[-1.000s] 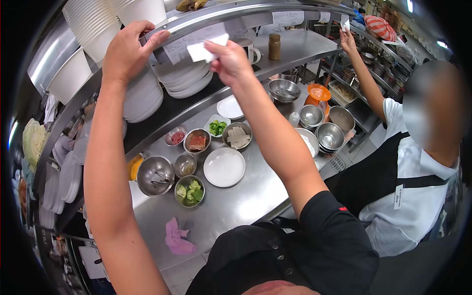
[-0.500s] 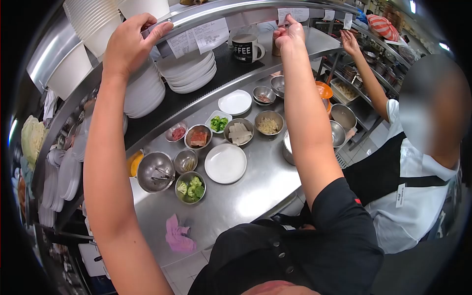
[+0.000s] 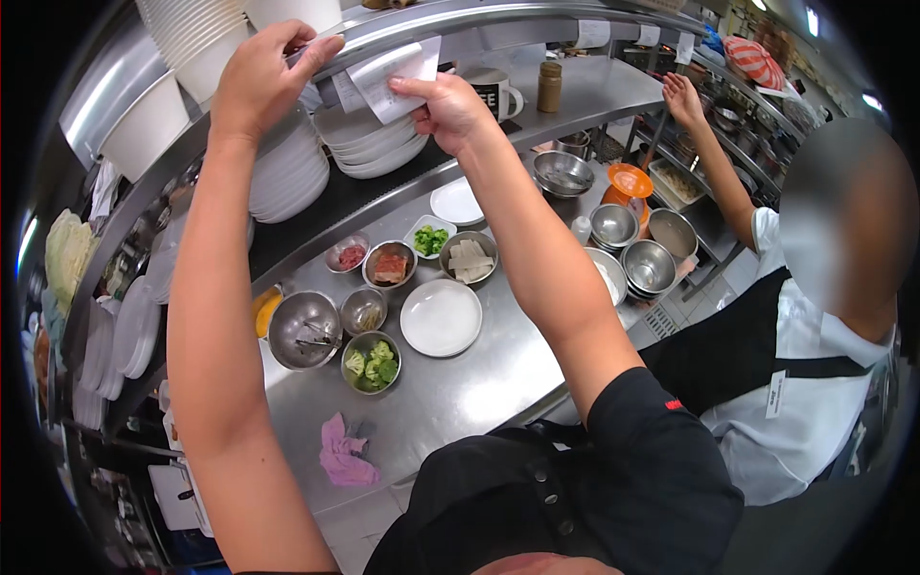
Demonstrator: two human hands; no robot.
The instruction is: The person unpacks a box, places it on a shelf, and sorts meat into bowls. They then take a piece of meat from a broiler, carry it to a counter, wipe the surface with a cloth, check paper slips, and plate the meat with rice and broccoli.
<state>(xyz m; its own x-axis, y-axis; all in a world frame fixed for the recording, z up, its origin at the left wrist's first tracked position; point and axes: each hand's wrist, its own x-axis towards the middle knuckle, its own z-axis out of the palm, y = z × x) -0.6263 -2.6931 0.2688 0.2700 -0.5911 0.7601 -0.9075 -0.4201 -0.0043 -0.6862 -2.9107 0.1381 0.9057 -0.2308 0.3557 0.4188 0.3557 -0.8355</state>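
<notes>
My left hand is closed at the metal shelf rail, its thumb lying along the edge and its fingertips partly hidden. Pinched between thumb and fingers of my right hand is a printed order slip under the rail. Another slip hangs just left of it, partly covered. Below both hands stand stacks of white plates. A black-and-white mug is beside my right hand, partly hidden by it.
On the steel counter are a white plate, a bowl of broccoli, several other ingredient bowls and a pink cloth. More slips hang to the right. A co-worker's raised hand is at the far right.
My right hand has moved left along the rail, from a slip on the right to the one near my left hand. The left hand has stayed at the rail.
</notes>
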